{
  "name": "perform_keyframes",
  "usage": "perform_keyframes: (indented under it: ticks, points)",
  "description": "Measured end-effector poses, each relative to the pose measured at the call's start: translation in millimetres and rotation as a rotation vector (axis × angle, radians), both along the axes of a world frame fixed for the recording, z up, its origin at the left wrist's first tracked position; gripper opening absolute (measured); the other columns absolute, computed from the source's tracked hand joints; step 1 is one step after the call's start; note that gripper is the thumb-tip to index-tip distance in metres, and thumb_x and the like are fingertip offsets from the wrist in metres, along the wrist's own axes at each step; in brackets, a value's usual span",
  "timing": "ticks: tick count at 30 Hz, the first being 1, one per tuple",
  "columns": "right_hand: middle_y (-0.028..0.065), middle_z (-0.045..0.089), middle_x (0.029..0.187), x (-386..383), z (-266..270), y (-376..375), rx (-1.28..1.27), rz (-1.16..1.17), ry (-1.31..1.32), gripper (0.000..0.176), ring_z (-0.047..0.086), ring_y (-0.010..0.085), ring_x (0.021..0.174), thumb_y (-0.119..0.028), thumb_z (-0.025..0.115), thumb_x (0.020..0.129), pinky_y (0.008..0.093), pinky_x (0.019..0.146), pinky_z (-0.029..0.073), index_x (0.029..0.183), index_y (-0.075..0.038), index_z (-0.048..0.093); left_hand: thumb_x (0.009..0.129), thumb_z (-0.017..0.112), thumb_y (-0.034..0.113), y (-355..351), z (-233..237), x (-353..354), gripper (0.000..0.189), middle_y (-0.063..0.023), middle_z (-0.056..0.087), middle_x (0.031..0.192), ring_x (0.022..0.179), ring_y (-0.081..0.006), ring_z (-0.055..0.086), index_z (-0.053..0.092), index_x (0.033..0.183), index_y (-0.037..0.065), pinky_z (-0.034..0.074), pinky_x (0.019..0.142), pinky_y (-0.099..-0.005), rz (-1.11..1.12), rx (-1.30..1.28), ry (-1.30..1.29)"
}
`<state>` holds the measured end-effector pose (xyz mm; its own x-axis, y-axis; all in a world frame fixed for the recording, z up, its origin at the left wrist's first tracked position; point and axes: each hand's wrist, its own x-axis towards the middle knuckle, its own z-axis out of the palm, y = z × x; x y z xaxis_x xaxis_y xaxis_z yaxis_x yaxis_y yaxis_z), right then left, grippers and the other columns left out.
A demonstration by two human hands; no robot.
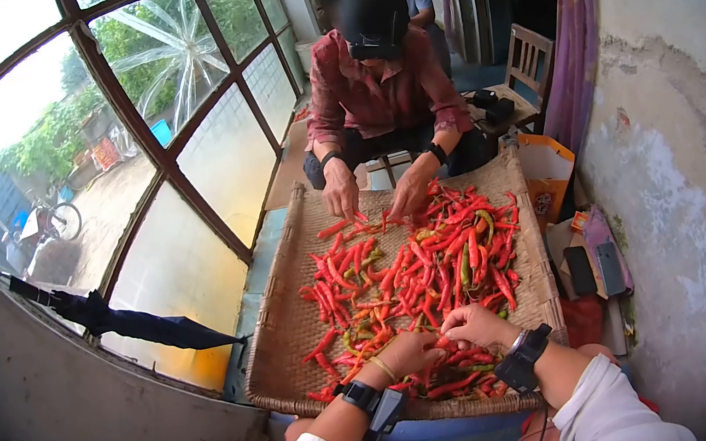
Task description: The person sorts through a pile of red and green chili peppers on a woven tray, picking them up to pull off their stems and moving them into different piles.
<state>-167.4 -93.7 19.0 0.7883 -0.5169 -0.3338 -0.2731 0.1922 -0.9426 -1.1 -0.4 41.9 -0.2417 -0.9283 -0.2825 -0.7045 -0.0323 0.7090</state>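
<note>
Red chili peppers [437, 274], with some green and orange ones among them, lie heaped in a shallow woven tray [286, 297]. My left hand [402, 356] is over the near part of the heap, its fingers closed and pointing right. Close beside it, my right hand [476, 331] has thumb and fingers pinched together. Between the two sets of fingertips a bit of red chili pepper shows; most of it is hidden by the fingers. Both my wrists carry strapped devices.
Across the tray a person in a red shirt [382, 113] reaches both hands into the peppers. Another person sits behind. A folded umbrella [146, 322] leans by the windows at left. A wooden chair [525, 75], an open carton [547, 169] and phones [580, 269] stand or lie at right.
</note>
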Motion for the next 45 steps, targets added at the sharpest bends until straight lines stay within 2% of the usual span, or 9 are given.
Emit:
perform_keyframes:
  ticks: [8, 11, 14, 15, 17, 19, 20, 33, 45]
  points:
    - [0.0014, 0.057, 0.072, 1, 3, -9, 0.181, -0.358, -0.146, 0.011, 0.056, 0.0071, 0.054, -0.008, 0.054, 0.082, 0.0181, 0.041, 0.042, 0.092, -0.003, 0.055, 0.086, 0.054, 0.025, -7, -17, 33, 0.024, -0.0002, 0.057, 0.063, 0.055, -0.0088, 0.049, 0.057, 0.079, 0.002, 0.041, 0.053, -0.0251, 0.065, -0.076, 0.235]
    - [0.002, 0.058, 0.075, -1, -4, -10, 0.176, -0.363, -0.13, 0.014, 0.057, 0.0073, 0.056, -0.009, 0.053, 0.082, 0.0177, 0.042, 0.043, 0.095, -0.003, 0.055, 0.087, 0.052, 0.025, -15, -5, 52, 0.028, -0.002, 0.059, 0.068, 0.054, -0.0061, 0.051, 0.056, 0.094, -0.001, 0.043, 0.049, -0.0205, 0.593, -0.01, 0.791]
    - [0.0023, 0.058, 0.077, 2, -4, -4, 0.075, -0.225, -0.006, 0.017, 0.057, 0.0067, 0.058, -0.01, 0.053, 0.083, 0.0172, 0.043, 0.042, 0.098, -0.002, 0.054, 0.088, 0.051, 0.026, -19, -5, 48, 0.034, -0.0058, 0.061, 0.078, 0.06, -0.008, 0.055, 0.052, 0.105, -0.004, 0.046, 0.051, -0.0219, 0.747, -0.321, 0.543]
    - [0.0022, 0.058, 0.078, 3, 1, -3, -0.025, -0.112, 0.068, 0.019, 0.057, 0.0061, 0.059, -0.01, 0.053, 0.083, 0.0168, 0.043, 0.042, 0.1, -0.002, 0.054, 0.085, 0.054, 0.026, -24, -56, 59, 0.037, -0.0119, 0.062, 0.087, 0.066, -0.0156, 0.059, 0.052, 0.109, -0.002, 0.048, 0.056, -0.0272, 0.583, -0.506, 0.188]
    - [0.007, 0.059, 0.083, 1, -1, -1, -0.118, -0.019, 0.156, 0.027, 0.06, 0.0134, 0.067, -0.015, 0.057, 0.08, 0.0241, 0.052, 0.047, 0.104, -0.003, 0.054, 0.079, 0.059, 0.026, -13, -33, 39, 0.036, -0.0157, 0.061, 0.092, 0.072, -0.0259, 0.06, 0.054, 0.107, 0.003, 0.048, 0.062, -0.0343, 0.189, -0.389, -0.149]
    - [0.0127, 0.059, 0.088, 1, -9, -2, -0.928, 0.247, 0.079, 0.034, 0.059, 0.0241, 0.079, -0.022, 0.06, 0.075, 0.0332, 0.069, 0.047, 0.103, -0.006, 0.055, 0.073, 0.062, 0.024, -11, -31, 22, 0.035, -0.0171, 0.06, 0.087, 0.077, -0.0313, 0.059, 0.057, 0.103, 0.008, 0.046, 0.069, -0.0382, 0.057, -0.307, -0.21]
    - [0.0167, 0.057, 0.093, -3, -7, 0, -0.852, 0.319, 0.212, 0.038, 0.054, 0.0317, 0.09, -0.028, 0.061, 0.071, 0.0381, 0.08, 0.043, 0.103, -0.007, 0.056, 0.071, 0.062, 0.023, -9, -28, 16, 0.032, -0.0156, 0.059, 0.086, 0.081, -0.0315, 0.057, 0.058, 0.099, 0.008, 0.046, 0.072, -0.0383, 0.046, -0.102, -0.185]
    - [0.012, 0.058, 0.084, -1, -30, 4, -0.905, 0.615, 0.456, 0.028, 0.056, 0.0291, 0.086, -0.026, 0.064, 0.068, 0.0398, 0.073, 0.044, 0.091, -0.01, 0.062, 0.071, 0.057, 0.018, -9, -53, 9, 0.02, -0.0097, 0.055, 0.091, 0.078, -0.0287, 0.059, 0.06, 0.089, 0.01, 0.048, 0.066, -0.0387, -0.051, -0.135, -0.483]
    - [0.0126, 0.06, 0.069, -1, -13, -9, -0.917, 0.31, 0.32, 0.008, 0.06, 0.0281, 0.07, -0.012, 0.055, 0.069, 0.0385, 0.064, 0.047, 0.072, -0.007, 0.06, 0.074, 0.058, 0.024, -13, -29, 7, 0.025, -0.0115, 0.062, 0.078, 0.072, -0.0291, 0.059, 0.06, 0.092, 0.007, 0.048, 0.065, -0.0362, -0.048, -0.178, -0.181]
